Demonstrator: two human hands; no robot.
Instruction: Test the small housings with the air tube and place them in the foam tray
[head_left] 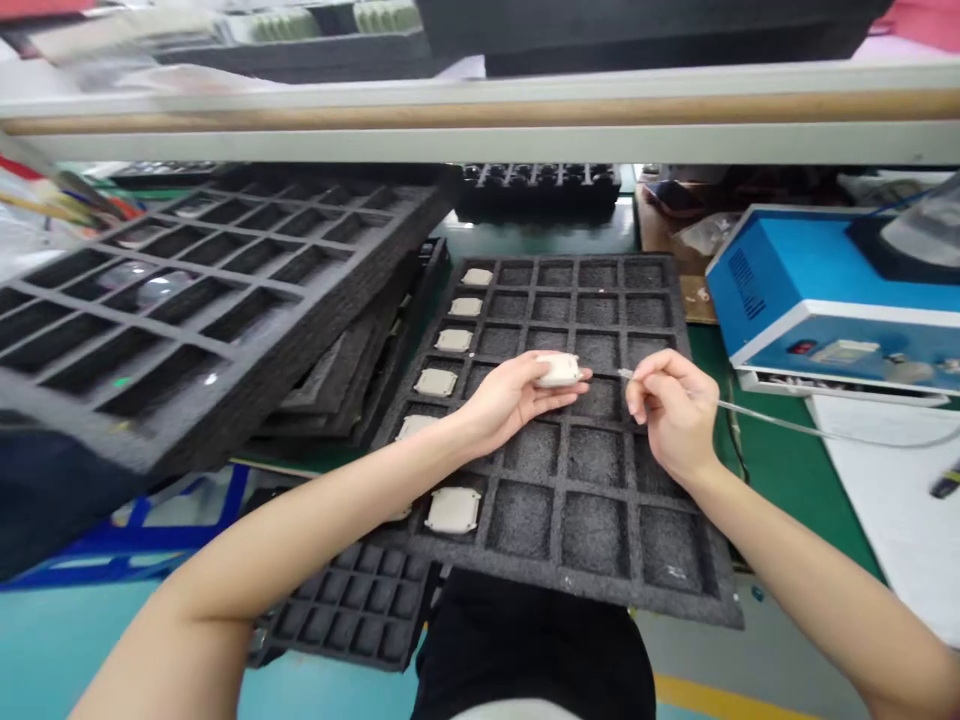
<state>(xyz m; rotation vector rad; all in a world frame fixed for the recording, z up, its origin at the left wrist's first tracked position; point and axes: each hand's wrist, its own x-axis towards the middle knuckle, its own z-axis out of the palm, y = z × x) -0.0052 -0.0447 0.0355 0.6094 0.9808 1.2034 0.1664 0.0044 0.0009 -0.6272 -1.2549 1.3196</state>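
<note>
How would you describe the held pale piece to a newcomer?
Find the large dark foam tray in the centre. Over its middle is the left hand, holding the pale piece. Similar pieces lie along the tray's left side; only this one is held.

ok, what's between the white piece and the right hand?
Head view: fingertips of the left hand, then a gap over the foam tray, then the tube tip sticking out of the right hand.

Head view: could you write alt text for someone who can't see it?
A person's left hand holds a small pale piece above a dark foam tray, while the right hand pinches a thin tube near its tip. Similar pieces sit along the tray's left side; a blue box stands to the right.
</note>
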